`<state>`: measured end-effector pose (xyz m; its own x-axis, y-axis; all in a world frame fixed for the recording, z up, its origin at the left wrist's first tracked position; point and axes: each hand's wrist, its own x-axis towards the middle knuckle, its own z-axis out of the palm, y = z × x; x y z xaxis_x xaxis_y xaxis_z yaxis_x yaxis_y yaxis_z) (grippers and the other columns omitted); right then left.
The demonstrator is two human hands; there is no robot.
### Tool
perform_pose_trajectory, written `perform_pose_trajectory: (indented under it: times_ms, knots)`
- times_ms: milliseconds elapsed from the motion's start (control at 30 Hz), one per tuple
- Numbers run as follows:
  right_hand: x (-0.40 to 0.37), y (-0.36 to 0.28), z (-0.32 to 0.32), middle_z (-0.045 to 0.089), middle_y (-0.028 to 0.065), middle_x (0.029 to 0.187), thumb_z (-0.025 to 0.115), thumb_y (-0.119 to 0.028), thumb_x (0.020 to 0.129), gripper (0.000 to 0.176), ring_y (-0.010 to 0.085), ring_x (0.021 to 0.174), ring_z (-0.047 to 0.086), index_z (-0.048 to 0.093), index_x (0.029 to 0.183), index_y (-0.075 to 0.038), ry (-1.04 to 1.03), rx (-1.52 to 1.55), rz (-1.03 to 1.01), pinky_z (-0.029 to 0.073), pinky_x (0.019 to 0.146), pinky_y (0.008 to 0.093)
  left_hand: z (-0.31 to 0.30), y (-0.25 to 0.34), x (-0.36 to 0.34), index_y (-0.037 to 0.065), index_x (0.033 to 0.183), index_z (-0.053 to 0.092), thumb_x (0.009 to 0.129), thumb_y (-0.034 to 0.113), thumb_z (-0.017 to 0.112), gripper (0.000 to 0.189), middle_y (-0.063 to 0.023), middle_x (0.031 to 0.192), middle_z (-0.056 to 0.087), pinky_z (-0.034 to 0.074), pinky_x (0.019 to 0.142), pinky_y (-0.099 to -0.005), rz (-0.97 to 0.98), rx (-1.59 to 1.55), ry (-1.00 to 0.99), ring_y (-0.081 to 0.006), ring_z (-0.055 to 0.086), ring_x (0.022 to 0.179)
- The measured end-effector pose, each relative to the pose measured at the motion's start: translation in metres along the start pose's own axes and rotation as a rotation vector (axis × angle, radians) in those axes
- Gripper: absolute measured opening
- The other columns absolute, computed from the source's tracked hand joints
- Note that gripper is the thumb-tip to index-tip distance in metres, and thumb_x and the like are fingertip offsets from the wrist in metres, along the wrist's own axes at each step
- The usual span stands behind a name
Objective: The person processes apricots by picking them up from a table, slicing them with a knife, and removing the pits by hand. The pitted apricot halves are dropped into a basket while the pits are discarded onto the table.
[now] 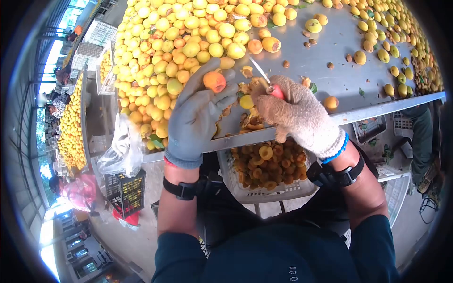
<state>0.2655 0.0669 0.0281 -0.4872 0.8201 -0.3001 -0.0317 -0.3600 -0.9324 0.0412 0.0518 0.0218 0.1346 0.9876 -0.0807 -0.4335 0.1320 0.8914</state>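
My left hand (196, 113), in a grey glove, holds an orange-red fruit (214, 81) in its fingers, over the heap of yellow fruit (165, 56). To its right, my right hand (297, 106), in a beige knit glove, is closed on a knife (260, 70) with a red handle; its blade points up and left. The knife and the held fruit are apart. Cut fruit pieces (252, 118) lie on the metal table (302, 56) between my hands. Below the table's edge, a white crate (264, 195) holds many fruit halves (278, 165).
A plastic bag (123, 146) hangs at the table's left corner above a black crate (125, 193). A person in pink (80, 191) is at the far left. At the right are another person's dark trouser leg (420, 141) and a grey crate (369, 128).
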Motion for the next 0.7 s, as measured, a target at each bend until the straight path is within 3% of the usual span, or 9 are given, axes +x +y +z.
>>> perform_pose_trajectory:
  times_ms: [33,133,167,267,367,467,567,667,700]
  knots:
    - [-0.007,-0.003,0.007,0.053,-0.0010,0.069,0.063,-0.026,0.096,0.022,0.0065,0.054,0.049,0.058,0.092,-0.005,-0.030,0.093,-0.006,0.040,0.049,0.0255,0.006,-0.001,-0.003,-0.008,0.151,0.028,0.095,0.013,0.047,0.063,-0.0270,0.141,0.051,0.042,0.110,-0.0420,0.035,-0.047,-0.026,-0.0310,0.061,0.121]
    - [-0.017,-0.004,0.015,0.054,0.0040,0.072,0.063,-0.023,0.096,0.019,0.0101,0.059,0.054,0.058,0.094,-0.004,-0.133,0.014,-0.021,0.044,0.054,0.0296,0.015,-0.010,-0.010,-0.010,0.149,0.031,0.095,0.017,0.049,0.063,-0.0279,0.138,0.053,0.040,0.112,-0.0460,0.075,-0.238,-0.023,-0.0355,0.058,0.126]
    - [-0.019,-0.002,0.019,0.056,0.0096,0.073,0.063,-0.021,0.096,0.018,0.0178,0.065,0.059,0.059,0.096,-0.003,-0.100,-0.136,-0.150,0.048,0.061,0.0348,0.019,-0.009,-0.014,-0.010,0.148,0.031,0.095,0.019,0.049,0.063,-0.0282,0.137,0.054,0.041,0.111,-0.0467,0.071,-0.168,0.010,-0.0362,0.058,0.125]
    - [-0.018,0.009,0.022,0.059,0.0141,0.074,0.066,-0.023,0.094,0.021,0.0240,0.071,0.062,0.062,0.097,-0.002,-0.106,-0.355,-0.342,0.049,0.068,0.0376,0.031,-0.003,-0.024,-0.011,0.147,0.033,0.097,0.022,0.048,0.062,-0.0289,0.133,0.057,0.042,0.110,-0.0486,0.078,0.021,0.082,-0.0381,0.058,0.124]
    - [-0.025,-0.002,0.022,0.064,0.0149,0.077,0.068,-0.024,0.093,0.021,0.0255,0.073,0.064,0.065,0.096,-0.003,-0.141,-0.380,-0.209,0.050,0.069,0.0361,0.033,0.002,-0.031,-0.012,0.146,0.033,0.098,0.025,0.046,0.062,-0.0286,0.130,0.058,0.044,0.108,-0.0490,0.130,0.165,0.065,-0.0380,0.060,0.121]
    - [-0.021,0.007,0.018,0.057,0.0013,0.077,0.066,-0.018,0.094,0.017,0.0103,0.073,0.051,0.062,0.092,-0.002,-0.248,-0.232,-0.160,0.045,0.067,0.0300,0.031,0.001,-0.037,-0.013,0.146,0.033,0.100,0.027,0.045,0.062,-0.0274,0.130,0.059,0.045,0.107,-0.0479,0.164,0.236,0.007,-0.0360,0.062,0.119]
    - [-0.024,0.000,0.020,0.058,0.0021,0.076,0.066,-0.017,0.094,0.016,0.0095,0.074,0.052,0.063,0.094,-0.001,-0.277,-0.186,-0.046,0.045,0.067,0.0295,0.033,0.003,-0.042,-0.013,0.145,0.035,0.102,0.027,0.045,0.059,-0.0259,0.128,0.060,0.046,0.106,-0.0466,0.126,0.225,0.002,-0.0343,0.062,0.117]
    - [-0.023,0.001,0.018,0.059,0.0023,0.076,0.067,-0.017,0.094,0.016,0.0093,0.074,0.053,0.063,0.095,-0.001,-0.243,-0.239,-0.105,0.045,0.067,0.0294,0.030,0.003,-0.044,-0.012,0.142,0.038,0.104,0.025,0.045,0.054,-0.0239,0.128,0.061,0.050,0.102,-0.0437,0.130,0.307,0.017,-0.0336,0.063,0.117]
    - [-0.023,-0.001,0.017,0.061,0.0066,0.077,0.067,-0.020,0.094,0.019,0.0154,0.074,0.057,0.064,0.096,-0.002,-0.239,-0.251,-0.118,0.047,0.068,0.0320,0.028,0.001,-0.045,-0.012,0.141,0.039,0.104,0.024,0.044,0.051,-0.0231,0.130,0.061,0.053,0.098,-0.0418,0.163,0.363,0.020,-0.0339,0.064,0.117]
